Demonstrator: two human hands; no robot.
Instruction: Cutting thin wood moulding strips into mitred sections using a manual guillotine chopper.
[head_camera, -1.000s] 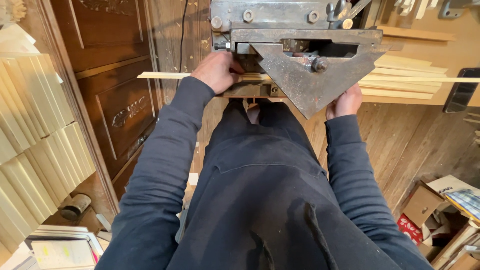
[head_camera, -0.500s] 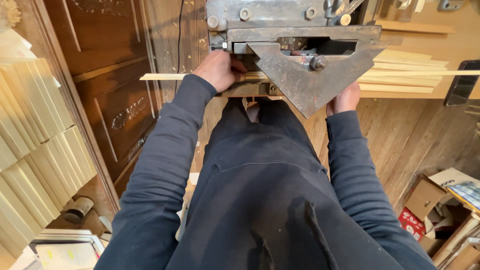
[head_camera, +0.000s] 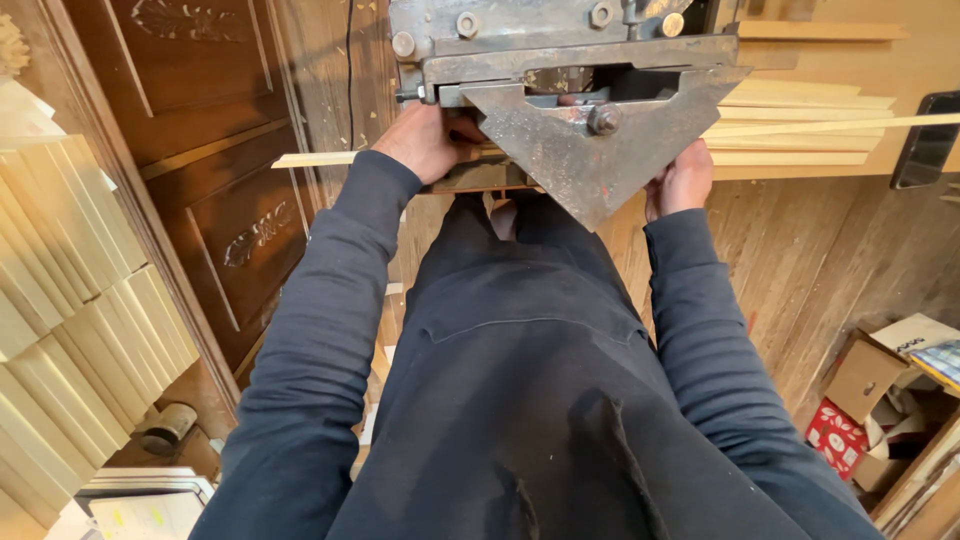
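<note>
While the person is standing over the machine, the scene is reading as follows.

Left hand: the left hand (head_camera: 425, 140) is pressing down on a thin wooden strip (head_camera: 320, 159), fingers curled over it just beside the left edge of the metal machine (head_camera: 560, 60); it is grasping the strip.

Right hand: the right hand (head_camera: 682, 182) is lying under the right slope of the triangular plate (head_camera: 590, 160), fingers tucked out of sight, so whether it is clenching or just steadying something cannot be told.

Strip position: the strip is running crosswise in front of the body, its long axis going left to right, passing behind the plate and apparently emerging on the far right as a pale length (head_camera: 830, 126).

Nearer hand: the left hand is sitting directly on the strip's free left part; the right is lying slightly nearer the body, beside the plate.

Surroundings: more pale strips (head_camera: 800, 100) are lying stacked on the bench behind, pale boards (head_camera: 70, 300) are leaning at the left, and a cardboard box (head_camera: 870, 380) is sitting on the floor at the right.
</note>
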